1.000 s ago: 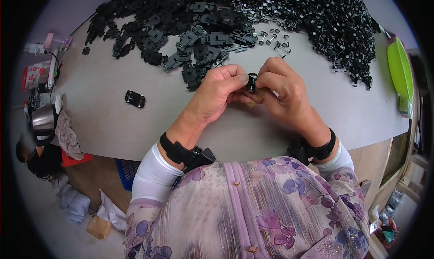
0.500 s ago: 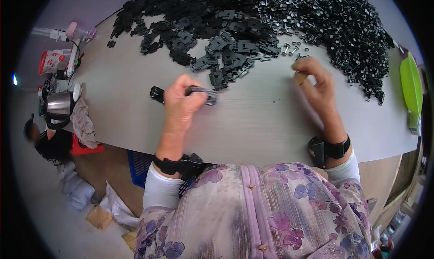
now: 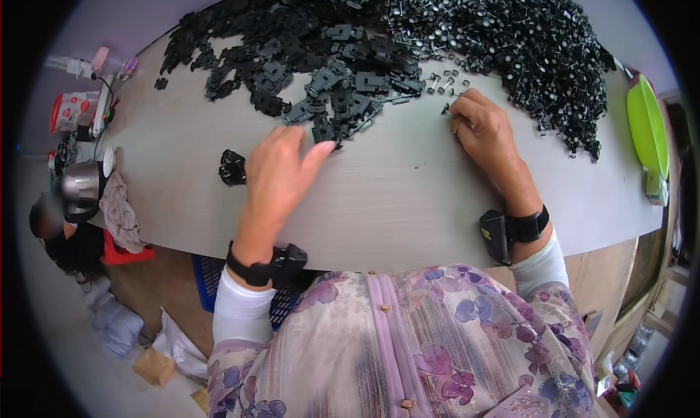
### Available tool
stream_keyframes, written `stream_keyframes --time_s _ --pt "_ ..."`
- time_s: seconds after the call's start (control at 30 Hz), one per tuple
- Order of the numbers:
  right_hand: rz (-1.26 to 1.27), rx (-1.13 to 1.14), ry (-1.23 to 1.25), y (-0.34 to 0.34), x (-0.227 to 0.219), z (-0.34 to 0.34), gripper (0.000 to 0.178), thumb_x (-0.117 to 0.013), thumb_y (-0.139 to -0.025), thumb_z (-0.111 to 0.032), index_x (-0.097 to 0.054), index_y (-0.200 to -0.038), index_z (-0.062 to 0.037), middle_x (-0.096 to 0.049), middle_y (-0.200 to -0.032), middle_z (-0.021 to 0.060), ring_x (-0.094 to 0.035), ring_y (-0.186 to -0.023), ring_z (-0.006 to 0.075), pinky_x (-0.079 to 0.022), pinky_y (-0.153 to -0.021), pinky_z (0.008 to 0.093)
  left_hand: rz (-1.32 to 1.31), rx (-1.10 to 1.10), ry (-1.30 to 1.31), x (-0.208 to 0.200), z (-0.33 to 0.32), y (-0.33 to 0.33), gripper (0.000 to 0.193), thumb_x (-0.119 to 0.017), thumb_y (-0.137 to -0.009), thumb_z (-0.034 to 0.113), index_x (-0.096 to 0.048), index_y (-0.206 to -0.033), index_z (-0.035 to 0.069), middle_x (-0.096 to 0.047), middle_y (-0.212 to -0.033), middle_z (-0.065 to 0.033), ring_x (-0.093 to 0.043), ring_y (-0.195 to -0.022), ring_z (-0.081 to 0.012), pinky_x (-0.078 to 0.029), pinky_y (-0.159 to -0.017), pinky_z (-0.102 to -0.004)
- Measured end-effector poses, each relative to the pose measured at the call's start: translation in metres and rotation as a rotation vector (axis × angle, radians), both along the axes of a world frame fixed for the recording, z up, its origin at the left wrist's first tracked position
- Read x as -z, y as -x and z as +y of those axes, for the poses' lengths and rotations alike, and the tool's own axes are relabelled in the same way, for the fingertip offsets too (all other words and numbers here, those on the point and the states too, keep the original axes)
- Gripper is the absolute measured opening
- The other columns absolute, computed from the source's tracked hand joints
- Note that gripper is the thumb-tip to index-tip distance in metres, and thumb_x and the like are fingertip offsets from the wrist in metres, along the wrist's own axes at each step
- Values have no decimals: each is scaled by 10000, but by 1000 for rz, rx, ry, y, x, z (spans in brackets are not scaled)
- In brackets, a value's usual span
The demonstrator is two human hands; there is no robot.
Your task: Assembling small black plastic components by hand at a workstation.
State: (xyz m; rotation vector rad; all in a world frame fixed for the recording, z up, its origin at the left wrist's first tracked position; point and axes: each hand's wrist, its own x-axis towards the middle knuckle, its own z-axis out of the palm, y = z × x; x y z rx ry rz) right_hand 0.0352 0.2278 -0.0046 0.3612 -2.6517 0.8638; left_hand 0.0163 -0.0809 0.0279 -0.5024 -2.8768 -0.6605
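My left hand (image 3: 278,171) is over the left middle of the table, its thumb stretched away from the fingers. Its fingertips are close to the near edge of a heap of flat black plastic chassis plates (image 3: 273,75); nothing shows in its grip. A glossy black plastic piece (image 3: 232,168) lies just left of the wrist side of that hand. At the near edge of a heap of small wheel axles (image 3: 503,46), my right hand (image 3: 487,131) is closed, thumb and fingers pinching a wheel axle (image 3: 446,109). A few loose axles (image 3: 437,84) lie beyond its fingertips.
A green plastic basin (image 3: 647,130) stands at the table's right edge. On the left are a metal kettle (image 3: 82,184), a crumpled cloth (image 3: 120,210) and a red-and-white bag (image 3: 71,111). A blue crate (image 3: 209,276) sits below the table edge. Another person (image 3: 65,235) is at far left.
My left hand has opened and moved slightly forward and left; the black toy car body it held no longer shows. My right hand has closed on a wheel axle. The whole view has shifted a little.
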Motion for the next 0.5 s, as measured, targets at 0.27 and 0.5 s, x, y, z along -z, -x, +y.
stream_keyframes --time_s 0.27,0.5 --pt "-80 -74 19 -14 -14 -9 135 -621 -710 61 -609 -832 5 -555 -793 122 -576 -764 331 -465 -657 410 -155 -10 -47 2 9 23 285 -756 -699 145 -565 -851 -3 -581 -703 -120 -571 -635 -227 -466 -609 -348" --pt "-257 -98 79 -19 -19 -8 172 -614 -698 68 -614 -861 13 -564 -835 123 -582 -818 329 -469 -695 403 -527 -21 -883 -9 11 17 357 -666 -742 -72 -580 -1086 -27 -640 -813 -46 -585 -658 -108 -495 -606 -246"
